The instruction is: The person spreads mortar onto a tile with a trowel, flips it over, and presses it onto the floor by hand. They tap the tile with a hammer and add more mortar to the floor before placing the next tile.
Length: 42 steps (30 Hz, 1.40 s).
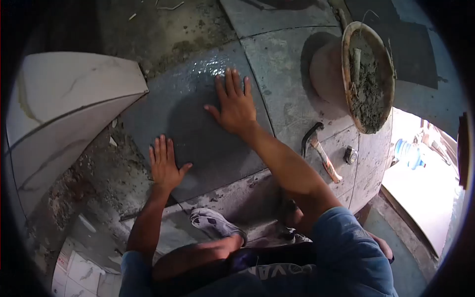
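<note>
A dark grey floor tile [213,153] lies below me, its upper part wet and shiny. Flat on its left edge rests my left hand [166,166], fingers spread and thumb out. My right hand [234,104] is pressed on the upper right part of the same tile, also with spread fingers. Neither hand holds anything. Along the tile's right side runs a joint with a lighter, dusty tile [282,74].
A bucket of wet mortar [371,89] stands at the upper right. Below it lie a hammer [324,158] and a tape measure [351,155]. White marbled panels [89,84] border the left. A blue water bottle [408,153] is at the far right, and my shoe [213,222] is below the tile.
</note>
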Available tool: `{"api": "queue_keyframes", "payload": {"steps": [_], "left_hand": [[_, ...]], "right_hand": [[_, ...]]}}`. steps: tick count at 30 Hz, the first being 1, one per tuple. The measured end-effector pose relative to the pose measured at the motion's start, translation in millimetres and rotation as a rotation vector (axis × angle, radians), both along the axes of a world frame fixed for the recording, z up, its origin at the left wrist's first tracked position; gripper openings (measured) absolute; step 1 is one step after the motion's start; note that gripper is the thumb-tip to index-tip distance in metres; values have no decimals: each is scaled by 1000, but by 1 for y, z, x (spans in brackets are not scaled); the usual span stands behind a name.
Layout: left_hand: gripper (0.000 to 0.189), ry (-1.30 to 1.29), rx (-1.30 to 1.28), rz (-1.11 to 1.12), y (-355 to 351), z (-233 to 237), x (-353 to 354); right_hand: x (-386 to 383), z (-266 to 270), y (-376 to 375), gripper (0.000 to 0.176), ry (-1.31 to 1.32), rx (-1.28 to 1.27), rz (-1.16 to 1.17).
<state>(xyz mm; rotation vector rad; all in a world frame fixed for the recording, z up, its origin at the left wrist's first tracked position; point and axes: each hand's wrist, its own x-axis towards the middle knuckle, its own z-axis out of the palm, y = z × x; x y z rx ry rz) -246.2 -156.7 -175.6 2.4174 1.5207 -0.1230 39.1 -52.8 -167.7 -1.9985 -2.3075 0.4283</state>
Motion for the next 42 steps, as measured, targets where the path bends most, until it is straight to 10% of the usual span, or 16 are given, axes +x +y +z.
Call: {"api": "queue_keyframes", "payload": {"steps": [6, 27, 42], "left_hand": [[99, -25, 11, 34, 0, -3, 0], [102, 65, -151, 95, 0, 6, 6], [85, -227, -105, 62, -78, 36, 21]], "right_hand": [[0, 9, -86, 80, 117, 96, 120], [-62, 9, 19, 80, 0, -67, 100], [68, 26, -164, 49, 76, 258, -373]]}}
